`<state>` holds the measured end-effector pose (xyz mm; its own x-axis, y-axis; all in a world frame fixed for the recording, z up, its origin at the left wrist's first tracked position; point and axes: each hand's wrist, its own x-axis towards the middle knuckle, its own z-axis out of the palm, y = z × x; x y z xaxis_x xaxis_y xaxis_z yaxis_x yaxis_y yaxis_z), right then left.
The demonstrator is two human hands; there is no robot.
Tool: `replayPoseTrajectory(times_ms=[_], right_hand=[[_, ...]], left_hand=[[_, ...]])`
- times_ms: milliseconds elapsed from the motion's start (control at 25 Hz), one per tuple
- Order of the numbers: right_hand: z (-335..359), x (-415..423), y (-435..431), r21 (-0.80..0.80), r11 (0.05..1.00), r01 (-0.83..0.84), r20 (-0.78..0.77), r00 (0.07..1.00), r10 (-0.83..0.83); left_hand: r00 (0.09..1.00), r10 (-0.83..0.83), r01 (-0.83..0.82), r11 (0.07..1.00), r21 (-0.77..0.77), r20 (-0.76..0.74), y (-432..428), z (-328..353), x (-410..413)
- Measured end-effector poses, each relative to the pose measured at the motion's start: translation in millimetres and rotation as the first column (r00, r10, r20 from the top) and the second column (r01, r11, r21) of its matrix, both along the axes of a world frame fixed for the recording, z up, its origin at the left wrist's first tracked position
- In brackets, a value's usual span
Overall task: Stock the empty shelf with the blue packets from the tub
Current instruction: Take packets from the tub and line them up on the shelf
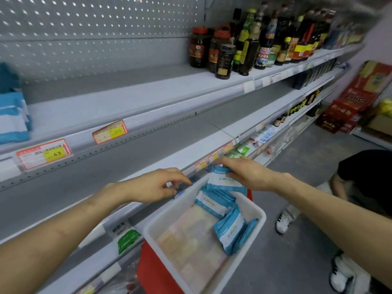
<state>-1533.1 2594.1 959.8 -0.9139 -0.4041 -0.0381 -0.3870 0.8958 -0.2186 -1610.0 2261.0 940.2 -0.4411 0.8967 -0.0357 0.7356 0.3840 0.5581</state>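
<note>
1. The right hand (pixel 248 176) holds a blue-and-white packet (pixel 222 181) by its upper end, fingers curled over it, above the far end of the tub. I cannot tell whether it is one packet or two pressed together.
2. The left hand (pixel 157 185) is at the tub's far left corner, against the shelf's front rail. Its fingers are curled close to the thumb, a narrow grip, and I cannot tell whether it pinches anything.
3. One white tub (pixel 161 236) sits on a red base (pixel 148 270), just in front of the shelves.
4. The tub holds two bunches of blue packets: a row on edge (pixel 212 203) at the far end and a leaning bunch (pixel 230 230) by the right wall. Both are too blurred to count.
5. The empty shelf (pixel 95 183), one grey board, runs just beyond the tub and both hands.
6. Three small orange tags (pixel 213 157) sit on its rail near the right hand.
7. The shelf above carries one stack of blue packs (pixel 12 117) at the far left and a cluster of dark bottles (pixel 244 47) at the right.
8. Two red-and-yellow price tags are on its rail, the left tag (pixel 44 154) and the right tag (pixel 110 131).
9. A second person in a black top (pixel 364 177) crouches at the right, with two white shoes showing, one near the tub (pixel 283 221).
</note>
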Motion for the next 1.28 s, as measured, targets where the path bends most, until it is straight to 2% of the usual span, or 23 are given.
replayPoseTrajectory(times_ms=[120, 360, 680, 880, 1080, 1280], right_hand=[[23, -1, 9, -0.057, 0.998, -0.001, -0.006, 1.000, 0.001], [47, 4, 32, 0.044, 0.998, -0.036, -0.077, 0.996, 0.040], [47, 26, 42, 0.021, 1.000, 0.021, -0.045, 0.999, -0.020], [45, 45, 50, 0.013, 0.998, 0.057, -0.024, 0.998, -0.056], [46, 59, 58, -0.001, 0.994, 0.107, -0.005, 0.994, -0.107], [42, 68, 60, -0.006, 0.992, 0.124, 0.019, 0.992, -0.124]], left_hand=[[0.999, -0.034, 0.035, 0.999, -0.029, 0.025, 13, -16, -2], [0.991, -0.074, 0.081, 0.995, -0.065, 0.111, 55, -53, 5], [0.977, -0.071, 0.099, 0.986, -0.136, 0.199, 129, -123, 28], [0.984, -0.074, 0.090, 0.991, -0.095, 0.164, 147, -152, 45], [0.978, 0.018, -0.009, 0.999, -0.042, 0.207, 159, -163, 52], [0.974, -0.006, 0.015, 0.999, -0.041, 0.225, 173, -169, 67]])
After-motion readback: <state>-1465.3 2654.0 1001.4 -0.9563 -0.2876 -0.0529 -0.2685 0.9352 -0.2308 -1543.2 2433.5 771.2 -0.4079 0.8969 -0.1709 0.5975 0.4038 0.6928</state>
